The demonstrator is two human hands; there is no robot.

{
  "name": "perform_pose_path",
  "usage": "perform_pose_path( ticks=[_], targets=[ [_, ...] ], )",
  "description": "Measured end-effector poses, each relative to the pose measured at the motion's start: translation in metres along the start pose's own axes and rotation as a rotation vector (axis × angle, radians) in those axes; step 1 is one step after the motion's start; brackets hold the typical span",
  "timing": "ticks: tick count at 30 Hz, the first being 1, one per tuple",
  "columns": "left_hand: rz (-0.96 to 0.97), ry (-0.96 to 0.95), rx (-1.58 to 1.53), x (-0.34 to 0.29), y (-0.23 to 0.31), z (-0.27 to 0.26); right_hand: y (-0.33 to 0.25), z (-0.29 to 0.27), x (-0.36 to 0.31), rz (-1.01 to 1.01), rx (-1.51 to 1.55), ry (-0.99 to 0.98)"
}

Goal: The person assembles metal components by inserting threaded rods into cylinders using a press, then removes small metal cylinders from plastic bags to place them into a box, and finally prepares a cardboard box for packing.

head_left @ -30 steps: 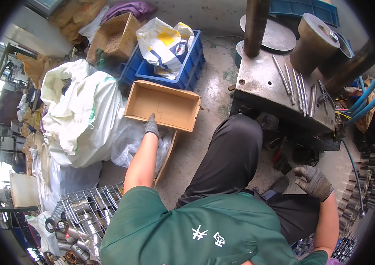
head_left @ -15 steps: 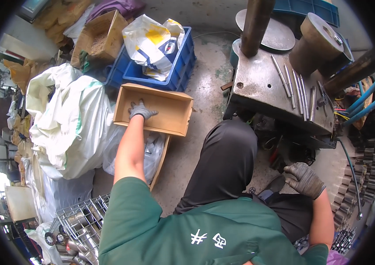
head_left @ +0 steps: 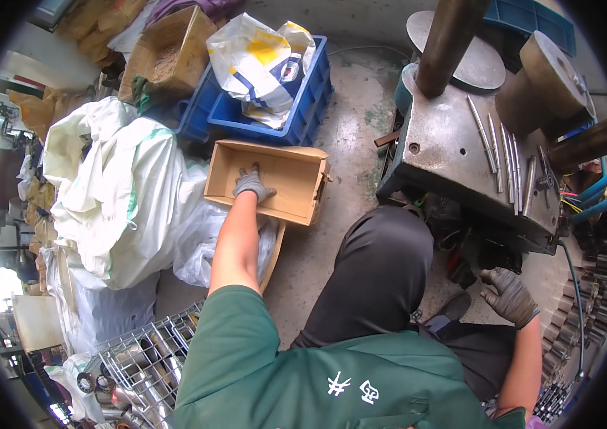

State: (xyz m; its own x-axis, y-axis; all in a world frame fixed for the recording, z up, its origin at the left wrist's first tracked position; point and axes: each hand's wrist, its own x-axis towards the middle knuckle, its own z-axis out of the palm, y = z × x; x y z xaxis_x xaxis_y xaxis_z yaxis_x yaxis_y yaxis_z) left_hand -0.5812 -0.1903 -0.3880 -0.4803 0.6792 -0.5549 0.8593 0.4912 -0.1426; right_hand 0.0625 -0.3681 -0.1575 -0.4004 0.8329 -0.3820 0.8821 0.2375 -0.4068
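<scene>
My left hand (head_left: 252,186), in a grey work glove, reaches into a shallow brown cardboard box (head_left: 295,187). Its fingers are spread over the box's inner bottom, and I see nothing held in them. The box stands against the near side of a blue plastic crate (head_left: 308,120). On the right, my right hand (head_left: 512,298), in a stained grey glove, hovers beside my leg, below the edge of a metal machine table (head_left: 436,154). Its fingers are loosely bent, with the thumb apart, and no object shows in them.
White woven sacks (head_left: 99,200) and a clear plastic bag (head_left: 203,243) crowd the left, above a wire basket (head_left: 146,357) of metal parts. Several metal rods (head_left: 514,171) lie on the machine table. Stacked metal pieces (head_left: 586,300) stand at the far right.
The whole view has shifted, so the surroundings appear farther right. My left hand stays spread inside the cardboard box. My right hand stays beside my leg.
</scene>
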Motion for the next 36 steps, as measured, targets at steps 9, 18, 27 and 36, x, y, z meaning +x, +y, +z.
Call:
perform_pose_path(
  ticks=[9,18,27,36],
  targets=[
    [0.374,0.334,-0.259,-0.099,0.086,0.034,-0.027,-0.007,0.003,-0.053,0.378,0.162],
    [0.357,0.133,-0.371,-0.078,0.095,0.053,-0.024,-0.023,-0.002,-0.314,0.303,0.306],
    [1.072,0.631,-0.826,-0.175,0.14,-0.062,-0.006,-0.019,-0.027,-0.208,0.121,0.093],
    [1.448,0.559,-0.038,-0.301,0.352,-0.16,0.016,-0.034,-0.014,-0.028,-0.001,-0.093]
  ],
)
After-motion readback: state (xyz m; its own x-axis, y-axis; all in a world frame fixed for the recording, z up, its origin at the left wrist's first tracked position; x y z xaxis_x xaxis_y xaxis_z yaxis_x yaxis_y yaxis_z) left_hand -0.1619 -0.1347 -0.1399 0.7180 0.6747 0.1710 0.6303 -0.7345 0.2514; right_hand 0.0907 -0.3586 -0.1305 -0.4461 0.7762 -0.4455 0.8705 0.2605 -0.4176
